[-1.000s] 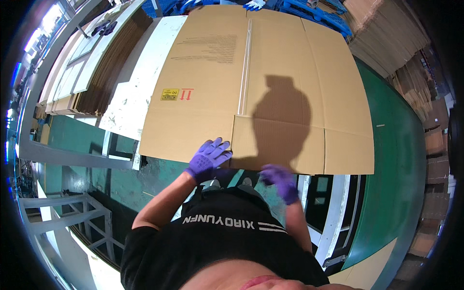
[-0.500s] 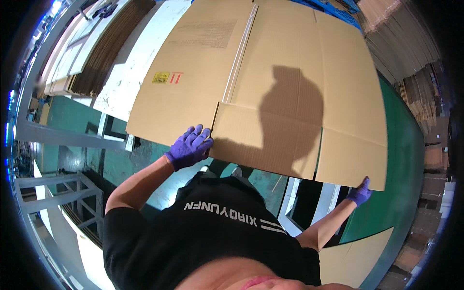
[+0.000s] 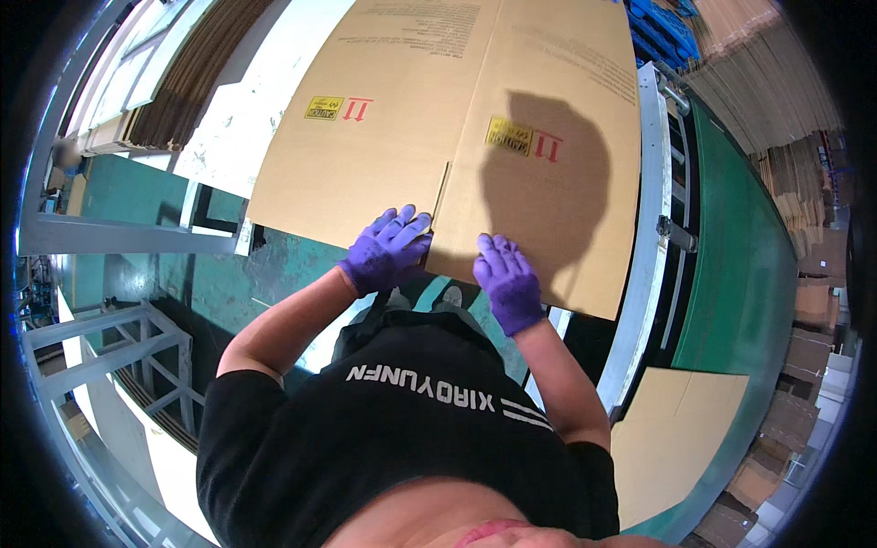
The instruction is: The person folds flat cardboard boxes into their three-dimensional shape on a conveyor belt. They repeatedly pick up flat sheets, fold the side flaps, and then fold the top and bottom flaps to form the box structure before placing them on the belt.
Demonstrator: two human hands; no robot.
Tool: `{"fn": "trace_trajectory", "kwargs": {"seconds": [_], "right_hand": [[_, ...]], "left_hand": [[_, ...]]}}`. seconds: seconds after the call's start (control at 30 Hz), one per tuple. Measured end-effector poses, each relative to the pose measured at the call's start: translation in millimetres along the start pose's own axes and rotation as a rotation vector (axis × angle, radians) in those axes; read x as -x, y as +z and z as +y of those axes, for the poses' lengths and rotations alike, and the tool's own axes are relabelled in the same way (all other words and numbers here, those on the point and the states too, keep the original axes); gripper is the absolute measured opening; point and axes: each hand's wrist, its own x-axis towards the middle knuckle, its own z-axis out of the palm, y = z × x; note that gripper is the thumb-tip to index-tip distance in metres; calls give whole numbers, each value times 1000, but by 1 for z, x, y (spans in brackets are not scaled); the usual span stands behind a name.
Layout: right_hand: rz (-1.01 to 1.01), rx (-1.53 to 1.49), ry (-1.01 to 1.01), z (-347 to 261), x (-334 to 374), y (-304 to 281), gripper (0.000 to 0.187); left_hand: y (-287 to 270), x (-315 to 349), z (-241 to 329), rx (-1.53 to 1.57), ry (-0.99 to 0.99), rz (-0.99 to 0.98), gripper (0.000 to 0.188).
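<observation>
The large brown corrugated cardboard sheet [image 3: 384, 169], flat and printed with dark text, lay directly ahead of the person, running from 6 o'clock up past the picture's 12 o'clock edge. Its long axis seemed to follow the centre crease, which leaned slightly toward 1 o'clock. A narrow dark slot [image 3: 440, 196] cut in from the near edge along that line

The purple-gloved left hand [image 3: 388, 251] rested at the near edge, fingers outstretched on the cardboard beside the slot; whether its thumb pinched from below could not be told. The purple-gloved right hand [image 3: 507, 285] lay palm down at 4 o'clock from the slot, fingers straight and close together, closed around nothing. Both had the sheet toward 12 o'clock; the left was nearer the slot, the right nearer the sheet's 3 o'clock side

Beyond that side, a grey metal rail [image 3: 647, 210] stood at 2 o'clock. A tall stack of brown cardboard [image 3: 187, 91] sat at 10 o'clock, blue plastic pallets [image 3: 660, 35] at 1 o'clock, and a plain tan cardboard panel [image 3: 681, 429] at 4 o'clock
</observation>
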Motion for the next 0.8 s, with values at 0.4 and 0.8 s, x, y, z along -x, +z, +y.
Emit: {"fn": "trace_trajectory", "kwargs": {"seconds": [0.4,0.8], "right_hand": [[-122,-767,173,43,-24,-53,32],[235,-861,1603,324,88,55,49]], "left_hand": [[-23,-2,-11,147,14,-148,46],[17,-2,-70,338,278,-114,56]]}}
